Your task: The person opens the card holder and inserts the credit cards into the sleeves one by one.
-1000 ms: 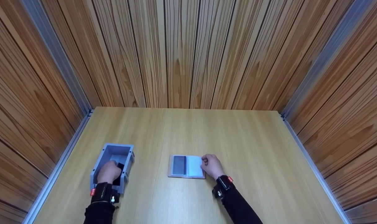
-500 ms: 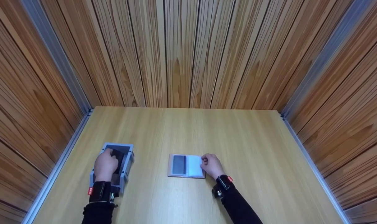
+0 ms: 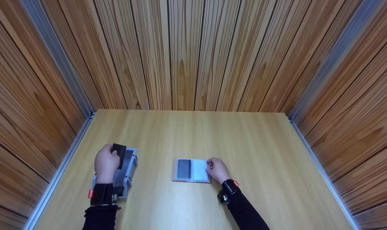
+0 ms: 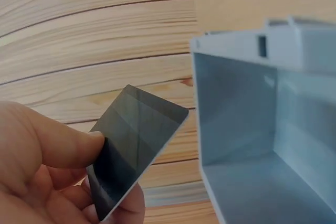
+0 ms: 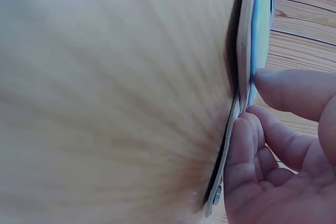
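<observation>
My left hand (image 3: 105, 164) pinches a black card (image 3: 120, 151) above the far part of a grey-blue bin (image 3: 134, 161). In the left wrist view the thumb lies on the face of this glossy, thin, pale-edged card (image 4: 142, 129), fingers behind it, beside the bin wall (image 4: 236, 103). A small card holder (image 3: 199, 171) lies spread open on the table, with a dark left side and clear, bluish-white sleeves at right. My right hand (image 3: 218, 171) grips its right edge. The right wrist view has the thumb on the sleeves (image 5: 259, 35) and curled fingers at the cover's edge.
The bin stands at the left of the wooden table (image 3: 244, 143), the card holder in the middle. Wood-panelled walls (image 3: 183, 57) and metal rails (image 3: 321, 174) enclose the table at the back and sides.
My left hand has risen out of the bin with the black card and moved toward the bin's far end. The right hand and card holder have stayed in place.
</observation>
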A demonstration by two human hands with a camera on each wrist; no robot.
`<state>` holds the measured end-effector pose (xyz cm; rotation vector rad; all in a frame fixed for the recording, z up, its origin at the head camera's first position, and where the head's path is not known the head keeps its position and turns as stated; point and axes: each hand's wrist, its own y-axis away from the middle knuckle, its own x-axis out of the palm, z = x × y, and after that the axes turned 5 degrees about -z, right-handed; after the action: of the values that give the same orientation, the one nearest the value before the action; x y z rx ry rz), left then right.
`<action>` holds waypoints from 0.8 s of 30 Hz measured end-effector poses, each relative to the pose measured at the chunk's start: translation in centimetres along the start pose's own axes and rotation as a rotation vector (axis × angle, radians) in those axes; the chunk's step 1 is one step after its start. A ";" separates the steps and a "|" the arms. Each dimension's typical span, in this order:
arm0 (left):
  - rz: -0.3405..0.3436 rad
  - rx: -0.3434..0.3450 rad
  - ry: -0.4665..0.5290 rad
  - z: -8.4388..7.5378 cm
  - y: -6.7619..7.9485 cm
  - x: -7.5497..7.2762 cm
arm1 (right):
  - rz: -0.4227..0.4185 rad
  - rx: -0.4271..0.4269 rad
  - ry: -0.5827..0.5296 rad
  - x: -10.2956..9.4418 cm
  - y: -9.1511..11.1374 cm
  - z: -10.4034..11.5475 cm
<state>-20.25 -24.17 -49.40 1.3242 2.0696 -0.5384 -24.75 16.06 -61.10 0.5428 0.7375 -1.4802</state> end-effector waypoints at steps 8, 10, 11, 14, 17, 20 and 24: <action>-0.067 0.154 0.039 -1.7 0.9 1.4 | 0.015 0.027 -0.009 0.0 0.0 0.0; -0.086 0.196 0.055 -2.1 1.2 2.2 | 0.017 0.031 -0.007 0.0 0.0 -0.1; -0.090 0.214 0.061 -2.3 1.4 2.7 | 0.017 0.032 -0.005 0.0 0.0 0.0; -0.067 0.252 0.079 -2.6 1.7 4.2 | 0.020 0.034 -0.005 -0.1 -0.1 -0.1; -0.006 0.254 0.093 -2.9 2.0 5.7 | 0.017 0.020 -0.004 -0.1 0.0 -0.1; 0.063 0.238 0.120 -3.1 2.2 7.1 | 0.006 -0.011 0.008 -0.1 0.0 -0.2; 0.125 0.217 0.120 -3.4 2.6 8.9 | -0.005 -0.028 0.020 -0.1 0.0 -0.2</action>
<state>-21.60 -15.14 -53.03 1.6354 2.0520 -0.6576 -24.75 16.33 -61.18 0.5354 0.7739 -1.4689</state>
